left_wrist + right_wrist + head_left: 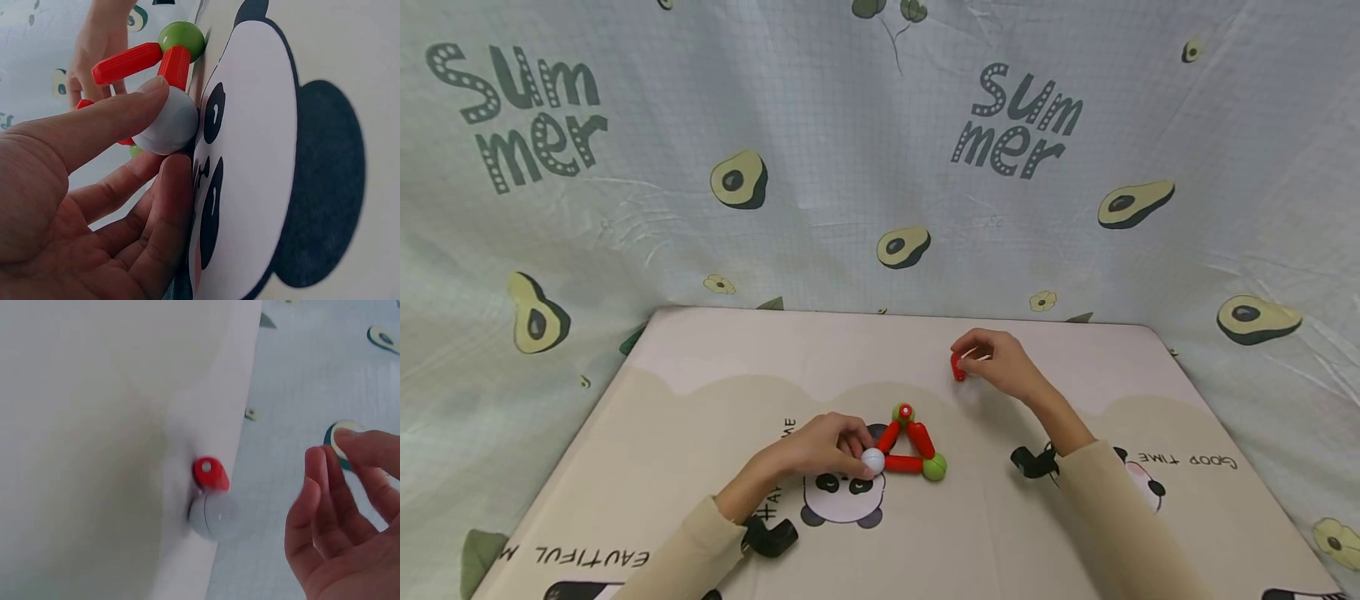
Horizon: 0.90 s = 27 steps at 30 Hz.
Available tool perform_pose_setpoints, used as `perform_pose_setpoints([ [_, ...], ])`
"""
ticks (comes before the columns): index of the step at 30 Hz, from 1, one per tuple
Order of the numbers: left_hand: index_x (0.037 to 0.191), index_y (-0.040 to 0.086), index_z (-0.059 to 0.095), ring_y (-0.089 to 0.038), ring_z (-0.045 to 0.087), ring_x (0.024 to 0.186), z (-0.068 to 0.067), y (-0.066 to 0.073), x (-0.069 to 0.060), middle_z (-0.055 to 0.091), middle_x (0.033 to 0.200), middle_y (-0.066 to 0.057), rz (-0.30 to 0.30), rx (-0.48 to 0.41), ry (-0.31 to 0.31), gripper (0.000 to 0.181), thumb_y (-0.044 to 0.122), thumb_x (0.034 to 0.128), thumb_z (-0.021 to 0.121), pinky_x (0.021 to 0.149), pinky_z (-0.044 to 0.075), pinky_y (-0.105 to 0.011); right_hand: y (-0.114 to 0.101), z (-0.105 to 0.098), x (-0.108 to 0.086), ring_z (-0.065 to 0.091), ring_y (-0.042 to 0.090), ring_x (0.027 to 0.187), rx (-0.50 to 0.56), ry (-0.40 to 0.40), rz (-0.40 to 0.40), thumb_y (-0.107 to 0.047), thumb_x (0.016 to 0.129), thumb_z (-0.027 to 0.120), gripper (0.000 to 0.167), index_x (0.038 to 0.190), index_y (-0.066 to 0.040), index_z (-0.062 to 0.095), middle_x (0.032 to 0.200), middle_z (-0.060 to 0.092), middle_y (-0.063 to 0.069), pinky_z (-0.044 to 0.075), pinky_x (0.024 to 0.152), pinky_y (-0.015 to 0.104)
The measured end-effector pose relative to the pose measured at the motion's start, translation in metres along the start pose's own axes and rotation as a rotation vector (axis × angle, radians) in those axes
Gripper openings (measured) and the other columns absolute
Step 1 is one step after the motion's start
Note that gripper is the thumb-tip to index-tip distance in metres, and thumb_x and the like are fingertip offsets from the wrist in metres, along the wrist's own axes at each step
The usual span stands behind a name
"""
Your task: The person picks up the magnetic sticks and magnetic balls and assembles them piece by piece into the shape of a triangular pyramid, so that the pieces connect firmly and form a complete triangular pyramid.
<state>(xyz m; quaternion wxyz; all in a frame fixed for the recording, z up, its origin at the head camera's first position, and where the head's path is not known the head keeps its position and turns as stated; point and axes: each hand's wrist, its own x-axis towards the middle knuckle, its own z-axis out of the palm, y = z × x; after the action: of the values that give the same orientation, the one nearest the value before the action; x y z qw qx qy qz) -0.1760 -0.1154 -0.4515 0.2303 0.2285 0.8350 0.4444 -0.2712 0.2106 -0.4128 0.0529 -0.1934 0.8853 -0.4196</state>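
Note:
My left hand [829, 446] pinches a white ball [872, 460] between thumb and fingers at the near left corner of a triangle of magnetic pieces. Red rods [903, 464] form its sides, and a green ball [934, 467] sits at the right corner. On the far green ball [181, 40] another red rod [128, 62] stands up from the table. My right hand [344, 519] hovers with bent fingers and nothing visible between them. Near it, a loose red rod [210, 473] lies beside a white ball [214, 515]; my hand mostly hides that ball in the head view.
The table [715, 350] has a printed cover with pandas and lettering. Behind it hangs a curtain [820, 133] with avocado prints. A black strap mount [771, 537] is on the left wrist and another [1033, 461] on the right.

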Motion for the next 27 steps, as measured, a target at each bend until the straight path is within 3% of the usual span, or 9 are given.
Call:
perform_pose_setpoints([
  [6, 0.102, 0.009, 0.072, -0.012, 0.062, 0.076, 0.000, -0.002, 0.000, 0.068, 0.084, 0.000, 0.002, -0.021, 0.000, 0.026, 0.018, 0.0822, 0.086, 0.068, 0.050, -0.024, 0.010, -0.010, 0.011, 0.068, 0.030, 0.104, -0.137, 0.029, 0.094, -0.011, 0.096, 0.068, 0.027, 0.121, -0.001, 0.070, 0.115, 0.073, 0.015, 0.056, 0.087, 0.039],
  [14, 0.102, 0.009, 0.072, -0.012, 0.062, 0.076, 0.000, -0.004, 0.001, 0.068, 0.084, 0.000, 0.000, -0.024, -0.004, 0.026, 0.018, 0.0823, 0.085, 0.068, 0.050, -0.024, 0.023, 0.004, 0.023, 0.067, 0.031, 0.106, -0.314, 0.048, 0.051, -0.011, 0.093, 0.068, 0.022, 0.114, -0.003, 0.072, 0.110, 0.074, 0.014, 0.056, 0.094, 0.049],
  [19, 0.102, 0.010, 0.072, -0.014, 0.062, 0.078, 0.001, -0.004, 0.001, 0.068, 0.085, 0.001, 0.003, -0.026, -0.004, 0.026, 0.018, 0.0821, 0.086, 0.069, 0.050, -0.025, 0.023, 0.013, 0.027, 0.066, 0.030, 0.103, -0.403, 0.004, 0.096, -0.017, 0.094, 0.069, 0.025, 0.116, -0.005, 0.071, 0.113, 0.073, 0.014, 0.057, 0.093, 0.048],
  [27, 0.102, 0.010, 0.071, -0.015, 0.063, 0.079, 0.001, -0.005, 0.000, 0.068, 0.085, 0.001, -0.004, -0.027, -0.003, 0.026, 0.018, 0.0823, 0.086, 0.069, 0.051, -0.026, 0.021, 0.021, 0.031, 0.067, 0.022, 0.085, -0.493, -0.054, 0.125, -0.021, 0.094, 0.074, 0.022, 0.111, -0.008, 0.070, 0.100, 0.076, 0.009, 0.056, 0.080, 0.040],
])
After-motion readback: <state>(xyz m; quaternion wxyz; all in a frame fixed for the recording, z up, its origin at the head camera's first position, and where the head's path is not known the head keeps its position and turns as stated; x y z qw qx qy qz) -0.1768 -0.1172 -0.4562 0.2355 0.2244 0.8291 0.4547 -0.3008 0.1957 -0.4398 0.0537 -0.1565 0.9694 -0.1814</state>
